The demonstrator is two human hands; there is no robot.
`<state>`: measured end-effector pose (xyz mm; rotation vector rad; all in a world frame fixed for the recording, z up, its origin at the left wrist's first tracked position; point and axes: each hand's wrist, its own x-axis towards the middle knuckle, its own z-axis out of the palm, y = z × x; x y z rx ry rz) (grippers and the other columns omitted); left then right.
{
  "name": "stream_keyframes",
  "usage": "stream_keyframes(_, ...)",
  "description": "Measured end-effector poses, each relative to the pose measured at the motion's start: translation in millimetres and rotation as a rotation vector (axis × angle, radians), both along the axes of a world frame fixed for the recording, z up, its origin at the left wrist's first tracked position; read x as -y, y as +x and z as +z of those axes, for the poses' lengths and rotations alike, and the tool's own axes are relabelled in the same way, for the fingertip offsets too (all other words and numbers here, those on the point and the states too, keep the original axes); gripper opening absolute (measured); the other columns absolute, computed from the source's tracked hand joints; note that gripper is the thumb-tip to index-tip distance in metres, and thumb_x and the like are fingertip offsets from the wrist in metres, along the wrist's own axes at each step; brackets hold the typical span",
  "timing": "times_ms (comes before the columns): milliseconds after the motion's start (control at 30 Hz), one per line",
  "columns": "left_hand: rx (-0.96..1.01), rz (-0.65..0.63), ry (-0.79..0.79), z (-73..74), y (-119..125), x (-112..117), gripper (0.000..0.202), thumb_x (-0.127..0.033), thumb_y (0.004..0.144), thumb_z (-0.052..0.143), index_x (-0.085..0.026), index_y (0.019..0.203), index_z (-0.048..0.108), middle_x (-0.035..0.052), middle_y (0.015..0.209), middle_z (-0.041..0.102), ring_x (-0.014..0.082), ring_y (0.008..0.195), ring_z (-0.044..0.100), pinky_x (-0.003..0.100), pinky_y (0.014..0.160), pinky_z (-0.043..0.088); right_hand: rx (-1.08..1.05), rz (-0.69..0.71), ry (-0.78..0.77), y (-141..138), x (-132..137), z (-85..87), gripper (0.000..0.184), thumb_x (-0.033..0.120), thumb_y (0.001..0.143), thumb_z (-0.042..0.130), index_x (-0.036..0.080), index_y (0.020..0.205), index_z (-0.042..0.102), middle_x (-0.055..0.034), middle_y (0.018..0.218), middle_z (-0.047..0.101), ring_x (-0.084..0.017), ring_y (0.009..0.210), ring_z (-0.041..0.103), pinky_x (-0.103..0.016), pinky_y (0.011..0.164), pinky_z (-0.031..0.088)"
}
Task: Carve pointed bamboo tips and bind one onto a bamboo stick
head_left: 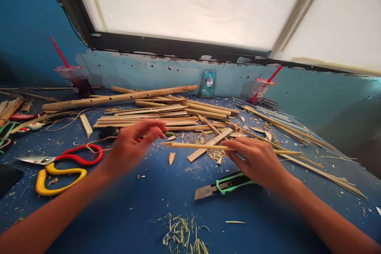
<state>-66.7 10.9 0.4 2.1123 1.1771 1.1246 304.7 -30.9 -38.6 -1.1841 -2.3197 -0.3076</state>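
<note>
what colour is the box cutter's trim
Mint green on the box cutter, best in the head view.

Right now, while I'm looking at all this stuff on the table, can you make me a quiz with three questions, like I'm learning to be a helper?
1. Which hand holds the thin stick?

2. True or false: the scissors are all one colour.

3. Where is the box cutter?
A. Gripped in the left hand
B. Lying on the blue table
C. Standing in a cup

Key:
1. The right hand.
2. False: they show both red and yellow.
3. B.
</note>
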Motion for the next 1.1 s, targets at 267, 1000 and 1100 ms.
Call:
stream_keyframes(267, -0.282, 0.172, 0.106, 6.1, -50, -41, 0.009, -0.027, 0.09, 0.078, -0.027, 0.086, 0.085, -0.0121, 0.064, 0.072, 0.0074, 0.051, 0.057, 0.018, 0.048, 0.037, 0.074, 0.0, -0.099, 1, -3, -3.2, 0.02, 0.031, 0.111, 0.058, 0.025, 0.116, 0.077, -0.0025, 0.097, 0.082, -0.019, 0.082, 0.078, -0.031, 0.073, 0.052)
stream_keyframes(1000, -0.64, 0.25, 0.296, -2.9, -77, -48, 0.017, -0.044, 0.091, 0.075, -0.032, 0.084, 0.084, -0.0087, 0.067, 0.073, 0.0116, 0.058, 0.06, 0.02, 0.049, 0.027, 0.042, 0.088, -0.094, -7, 1, -1.9, 0.015, 0.029, 0.108, 0.063, 0.023, 0.113, 0.076, -0.0038, 0.094, 0.077, -0.022, 0.085, 0.072, -0.035, 0.073, 0.049)
stream_keyframes(1100, -0.582, 0.283, 0.315, 1.1, -67, -44, 0.02, -0.04, 0.089, 0.075, -0.029, 0.073, 0.079, -0.0066, 0.067, 0.07, 0.0124, 0.058, 0.058, 0.022, 0.05, 0.027, -0.015, 0.1, -0.082, -9, 2, -2.7, 0.014, 0.026, 0.107, 0.064, 0.022, 0.113, 0.077, -0.0041, 0.095, 0.078, -0.022, 0.085, 0.071, -0.036, 0.076, 0.049)
